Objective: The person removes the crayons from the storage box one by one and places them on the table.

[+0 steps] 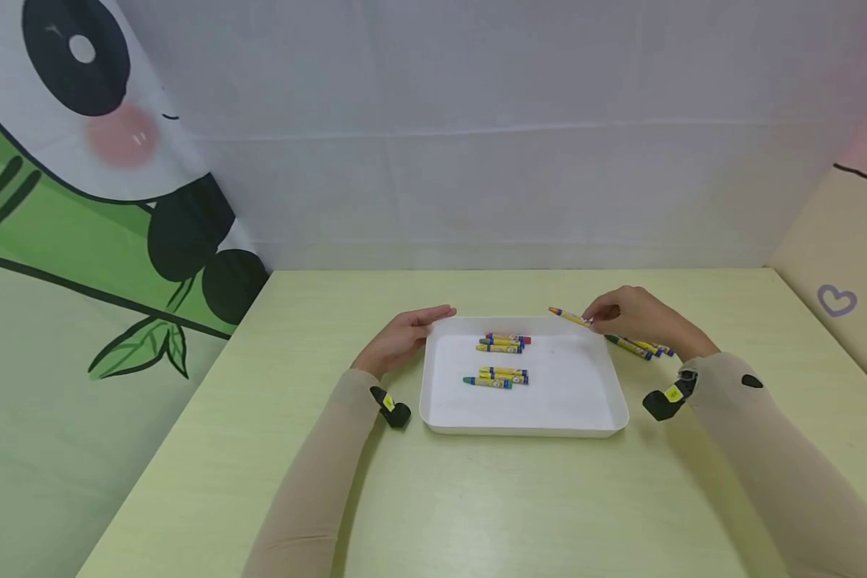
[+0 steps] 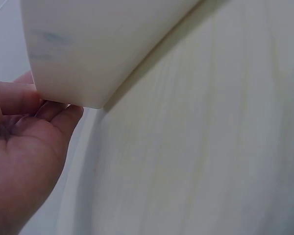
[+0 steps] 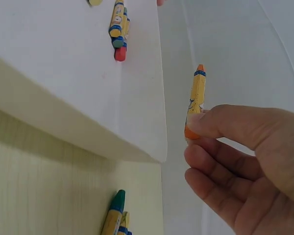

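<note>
While pinched tail-end by right hand [image 1: 634, 314], treat slim yellow-wrapped orange wax crayon [image 3: 198, 92] as likely light, brittle — hold just ahead of pinch.

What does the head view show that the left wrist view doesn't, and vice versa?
Head only: the right hand pinching an orange-tipped yellow crayon, and other yellow-wrapped crayons.

Left wrist only: a faint bluish smudge on the outside of the white rectangular tray.

Both: that tray, the left hand touching it, and the pale wood-grain table.
</note>
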A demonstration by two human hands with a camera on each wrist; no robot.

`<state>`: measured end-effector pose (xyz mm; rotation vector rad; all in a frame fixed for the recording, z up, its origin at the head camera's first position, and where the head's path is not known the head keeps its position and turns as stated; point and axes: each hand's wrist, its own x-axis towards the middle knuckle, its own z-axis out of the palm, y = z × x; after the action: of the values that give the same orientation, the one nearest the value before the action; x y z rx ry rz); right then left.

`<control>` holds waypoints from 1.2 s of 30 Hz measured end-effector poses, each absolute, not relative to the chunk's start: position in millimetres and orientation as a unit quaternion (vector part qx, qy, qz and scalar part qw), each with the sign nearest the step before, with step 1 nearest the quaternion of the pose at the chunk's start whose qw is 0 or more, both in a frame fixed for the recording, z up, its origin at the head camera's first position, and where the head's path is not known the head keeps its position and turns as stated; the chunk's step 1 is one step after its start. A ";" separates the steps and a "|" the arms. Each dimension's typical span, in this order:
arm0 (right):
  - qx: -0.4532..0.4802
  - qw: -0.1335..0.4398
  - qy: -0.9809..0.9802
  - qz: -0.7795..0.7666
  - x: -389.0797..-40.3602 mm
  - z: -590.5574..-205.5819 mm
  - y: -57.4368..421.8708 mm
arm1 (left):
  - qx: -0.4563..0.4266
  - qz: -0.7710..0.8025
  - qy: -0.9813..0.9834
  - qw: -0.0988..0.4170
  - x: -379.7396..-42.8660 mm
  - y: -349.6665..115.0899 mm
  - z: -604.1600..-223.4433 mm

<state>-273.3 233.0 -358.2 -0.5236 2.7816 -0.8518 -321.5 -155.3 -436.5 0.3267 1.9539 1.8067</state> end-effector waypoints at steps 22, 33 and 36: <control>-0.117 0.072 0.953 -0.270 -265.5 -375.8 287.1 | 0.103 0.662 0.706 0.231 -321.7 -155.2 -436.2; -0.102 0.078 0.958 -0.256 -261.5 -387.9 313.3 | 0.111 0.659 0.707 0.232 -321.3 -155.2 -436.1; -0.098 0.074 0.960 -0.253 -260.1 -390.6 319.7 | 0.113 0.659 0.706 0.232 -321.7 -155.2 -436.3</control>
<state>-260.1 319.7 -390.6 -0.2934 2.8805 -0.7588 -321.7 -155.2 -436.3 0.3107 1.9408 1.8123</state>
